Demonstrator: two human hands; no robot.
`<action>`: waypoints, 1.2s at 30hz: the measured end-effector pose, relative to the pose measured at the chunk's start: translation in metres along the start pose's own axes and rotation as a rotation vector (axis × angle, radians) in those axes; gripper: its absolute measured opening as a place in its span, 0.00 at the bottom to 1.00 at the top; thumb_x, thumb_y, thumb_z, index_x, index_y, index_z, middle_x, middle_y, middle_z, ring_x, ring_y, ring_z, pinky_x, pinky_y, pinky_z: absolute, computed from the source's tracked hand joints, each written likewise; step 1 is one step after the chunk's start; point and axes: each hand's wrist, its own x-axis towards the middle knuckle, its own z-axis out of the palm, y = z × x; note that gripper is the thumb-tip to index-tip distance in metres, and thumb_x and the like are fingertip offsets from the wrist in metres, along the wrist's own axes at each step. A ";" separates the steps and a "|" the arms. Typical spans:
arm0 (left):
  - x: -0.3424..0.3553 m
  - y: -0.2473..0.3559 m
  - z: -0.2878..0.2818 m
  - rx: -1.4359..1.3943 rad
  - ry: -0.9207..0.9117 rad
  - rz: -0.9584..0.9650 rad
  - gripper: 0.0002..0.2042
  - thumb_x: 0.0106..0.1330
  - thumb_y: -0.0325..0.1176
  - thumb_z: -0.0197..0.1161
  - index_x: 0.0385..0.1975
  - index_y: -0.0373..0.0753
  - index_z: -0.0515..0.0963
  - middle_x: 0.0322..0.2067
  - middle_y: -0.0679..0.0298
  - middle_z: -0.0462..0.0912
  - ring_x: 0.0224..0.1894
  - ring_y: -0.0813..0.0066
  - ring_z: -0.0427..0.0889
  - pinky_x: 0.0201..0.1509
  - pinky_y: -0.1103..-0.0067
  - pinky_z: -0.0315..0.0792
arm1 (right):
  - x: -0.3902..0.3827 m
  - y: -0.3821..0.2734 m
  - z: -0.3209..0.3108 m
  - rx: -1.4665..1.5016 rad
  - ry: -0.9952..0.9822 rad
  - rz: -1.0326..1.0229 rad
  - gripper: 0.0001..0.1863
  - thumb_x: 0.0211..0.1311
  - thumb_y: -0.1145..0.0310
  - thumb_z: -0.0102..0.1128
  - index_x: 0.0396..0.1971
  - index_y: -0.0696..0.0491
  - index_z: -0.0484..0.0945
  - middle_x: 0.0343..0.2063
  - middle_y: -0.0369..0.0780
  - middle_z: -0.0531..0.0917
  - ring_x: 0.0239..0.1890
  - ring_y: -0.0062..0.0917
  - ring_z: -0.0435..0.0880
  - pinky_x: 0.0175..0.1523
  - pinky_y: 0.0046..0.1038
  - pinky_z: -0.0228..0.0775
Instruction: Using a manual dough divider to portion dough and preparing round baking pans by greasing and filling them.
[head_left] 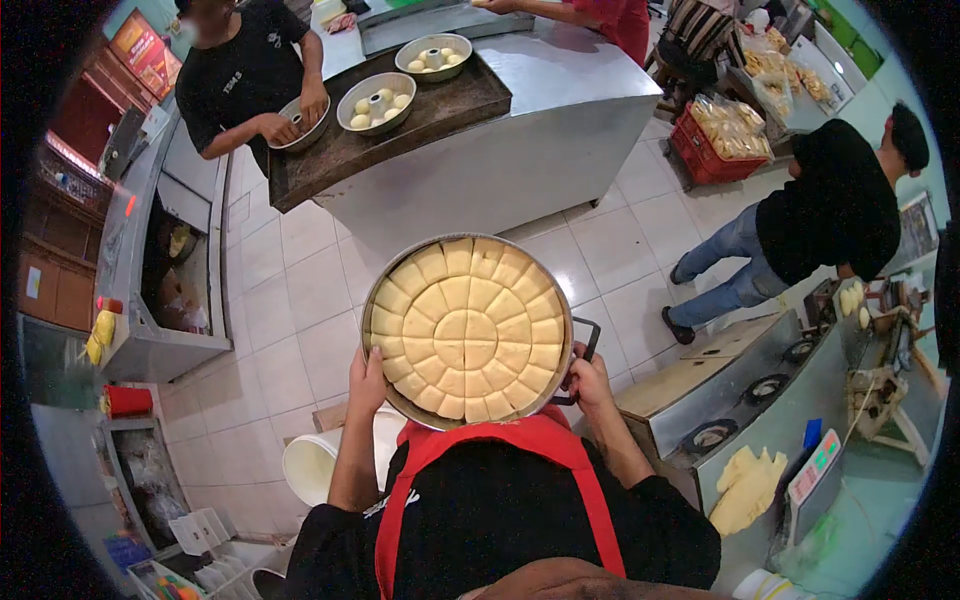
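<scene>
This is a busy bakery room with a pale tiled floor, and beyond you stands a metal bench with a dark tray on top. On this tray are two ring tins with pale dough balls inside, the near tin and the far tin, while a co-worker in black has both hands at a third tin by the tray's left end. Your round pan is in the air in front of your red apron, apart from the bench. Your left hand is clamped on its left side, the thumb up at the rim; the fingers underneath I cannot see. Your right hand is closed at the right side, by the dark handle. As I judge, the dividing is done: the pale dough is cut in rings of small pieces, which fill the pan almost to its wall, and no piece seems missing. The setting down is not yet done. The tops look pale, without browning, so I suppose the baking is also left, but I cannot be certain.
</scene>
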 end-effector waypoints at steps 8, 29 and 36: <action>0.040 -0.010 -0.051 -0.083 0.094 0.025 0.19 0.71 0.37 0.44 0.53 0.29 0.68 0.47 0.55 0.75 0.49 0.69 0.73 0.54 0.75 0.66 | 0.039 -0.011 0.075 -0.019 -0.034 0.008 0.20 0.47 0.77 0.44 0.43 0.61 0.74 0.15 0.34 0.75 0.09 0.15 0.66 0.14 0.18 0.55; -0.111 -0.128 -0.101 -0.419 1.121 -0.162 0.21 0.71 0.38 0.45 0.54 0.26 0.65 0.51 0.52 0.72 0.52 0.66 0.71 0.57 0.74 0.63 | 0.157 0.003 0.336 -0.709 -0.881 0.182 0.19 0.47 0.75 0.44 0.41 0.61 0.75 0.20 0.33 0.75 0.18 0.14 0.69 0.22 0.18 0.59; -0.131 -0.110 -0.066 -0.758 1.608 -0.241 0.23 0.69 0.40 0.49 0.57 0.29 0.61 0.54 0.54 0.69 0.54 0.65 0.71 0.56 0.72 0.67 | 0.183 0.037 0.444 -0.890 -1.332 0.336 0.18 0.48 0.76 0.46 0.42 0.61 0.75 0.22 0.33 0.75 0.22 0.15 0.69 0.27 0.20 0.60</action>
